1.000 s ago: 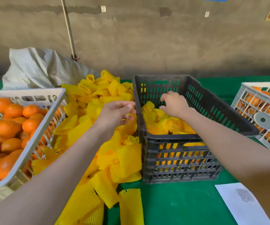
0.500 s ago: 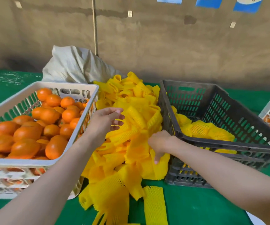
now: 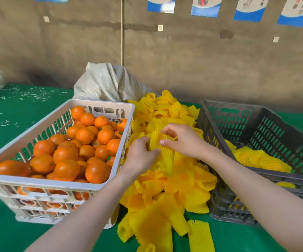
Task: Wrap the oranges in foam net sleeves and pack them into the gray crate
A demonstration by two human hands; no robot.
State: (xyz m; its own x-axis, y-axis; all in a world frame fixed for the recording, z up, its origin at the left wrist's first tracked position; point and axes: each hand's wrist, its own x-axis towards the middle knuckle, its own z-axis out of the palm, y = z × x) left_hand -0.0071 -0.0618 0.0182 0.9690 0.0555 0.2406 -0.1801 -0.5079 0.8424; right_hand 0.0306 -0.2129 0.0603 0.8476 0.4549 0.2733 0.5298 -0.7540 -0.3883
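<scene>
Head view: left hand (image 3: 139, 155), right hand (image 3: 185, 140), both grips on one foam sleeve (image 3: 163, 154); gray crate (image 3: 229, 106) cropped right.

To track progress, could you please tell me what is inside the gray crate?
Yellow sleeved bundles lie along the gray crate's near side. The sleeves cover their contents, and the near wall hides anything lower.
</scene>
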